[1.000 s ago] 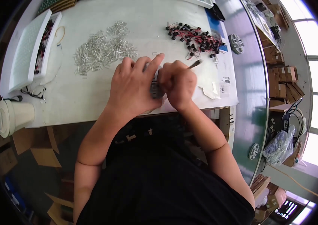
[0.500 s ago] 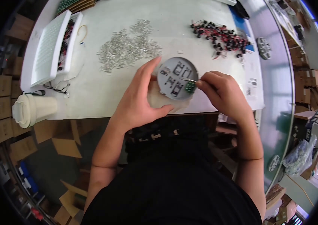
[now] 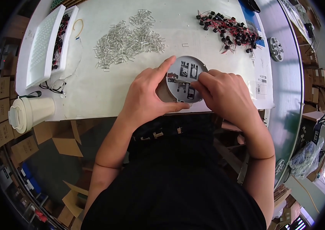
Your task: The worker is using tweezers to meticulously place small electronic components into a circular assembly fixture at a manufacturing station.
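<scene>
A round grey plastic housing (image 3: 179,92) with several dark cut-outs is at the table's front edge. My left hand (image 3: 145,94) curves around its left side, fingertips at the upper rim and thumb at the lower rim. Over the housing's right part, my right hand (image 3: 225,90) is closed in a pinch on metal tweezers (image 3: 184,81). Their thin tip reaches left across the inside of the housing; the rest is hidden by my fingers. Beyond the housing lies a pile of small U-shaped metal wire pieces (image 3: 126,42), with a single wire piece (image 3: 185,45) apart from it.
Black round parts with red wires (image 3: 229,30) lie at the back right. A white foam box (image 3: 67,42) of similar parts stands at the left, beside a lidded cream cup (image 3: 36,111). Another grey round part (image 3: 276,49) sits at the far right. Open cardboard boxes (image 3: 68,147) stand below.
My right hand has moved left over the housing, and the green circuit board seen there earlier is now covered. The tweezer tip reaches farther left. My left hand has shifted slightly right, its fingers nearer the rim.
</scene>
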`<action>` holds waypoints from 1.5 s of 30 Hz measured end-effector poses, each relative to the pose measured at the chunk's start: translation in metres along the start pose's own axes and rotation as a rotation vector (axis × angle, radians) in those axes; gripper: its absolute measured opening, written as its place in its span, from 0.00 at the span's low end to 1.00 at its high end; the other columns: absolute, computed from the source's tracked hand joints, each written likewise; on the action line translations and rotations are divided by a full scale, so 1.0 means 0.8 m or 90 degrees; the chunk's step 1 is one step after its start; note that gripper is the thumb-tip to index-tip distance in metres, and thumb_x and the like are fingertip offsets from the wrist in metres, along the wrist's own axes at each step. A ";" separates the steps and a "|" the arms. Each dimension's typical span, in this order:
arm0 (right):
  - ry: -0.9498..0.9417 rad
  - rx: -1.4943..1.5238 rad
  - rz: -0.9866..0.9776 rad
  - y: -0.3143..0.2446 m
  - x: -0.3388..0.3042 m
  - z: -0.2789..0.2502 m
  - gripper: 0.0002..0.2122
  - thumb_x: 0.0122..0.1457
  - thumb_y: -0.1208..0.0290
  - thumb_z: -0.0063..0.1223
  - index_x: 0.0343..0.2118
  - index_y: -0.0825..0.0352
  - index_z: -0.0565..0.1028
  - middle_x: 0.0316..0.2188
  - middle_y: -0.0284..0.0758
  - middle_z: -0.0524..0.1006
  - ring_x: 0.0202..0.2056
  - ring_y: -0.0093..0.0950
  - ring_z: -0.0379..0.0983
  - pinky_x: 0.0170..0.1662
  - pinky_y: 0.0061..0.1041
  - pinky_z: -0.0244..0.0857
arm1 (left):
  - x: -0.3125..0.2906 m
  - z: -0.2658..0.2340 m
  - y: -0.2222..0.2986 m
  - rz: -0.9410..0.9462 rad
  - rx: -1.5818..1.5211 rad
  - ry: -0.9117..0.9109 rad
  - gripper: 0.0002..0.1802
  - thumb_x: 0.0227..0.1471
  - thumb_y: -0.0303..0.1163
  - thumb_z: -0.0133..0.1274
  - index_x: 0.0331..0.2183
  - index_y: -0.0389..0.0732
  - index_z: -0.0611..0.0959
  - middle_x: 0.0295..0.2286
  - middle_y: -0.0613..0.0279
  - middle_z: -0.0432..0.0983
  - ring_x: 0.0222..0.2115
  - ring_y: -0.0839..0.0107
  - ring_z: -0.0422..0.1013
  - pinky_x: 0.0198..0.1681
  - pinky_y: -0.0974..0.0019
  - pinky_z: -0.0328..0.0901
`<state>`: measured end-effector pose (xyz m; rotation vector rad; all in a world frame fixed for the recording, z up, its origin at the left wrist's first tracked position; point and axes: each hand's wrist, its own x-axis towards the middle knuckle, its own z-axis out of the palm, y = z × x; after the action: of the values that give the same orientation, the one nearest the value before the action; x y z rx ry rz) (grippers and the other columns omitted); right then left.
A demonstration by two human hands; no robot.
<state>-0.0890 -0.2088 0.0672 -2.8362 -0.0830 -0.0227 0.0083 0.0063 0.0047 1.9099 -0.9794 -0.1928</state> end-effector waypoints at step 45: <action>-0.011 -0.180 -0.118 -0.016 0.010 -0.012 0.10 0.64 0.66 0.61 0.28 0.64 0.74 0.23 0.36 0.74 0.22 0.39 0.78 0.24 0.38 0.68 | 0.000 0.009 -0.008 0.020 0.010 0.032 0.61 0.30 0.49 0.83 0.65 0.41 0.76 0.32 0.56 0.81 0.33 0.58 0.77 0.44 0.55 0.72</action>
<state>-0.0816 -0.1994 0.0803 -3.0993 -0.3739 -0.0550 0.0081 0.0031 -0.0041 1.9044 -0.9790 -0.1187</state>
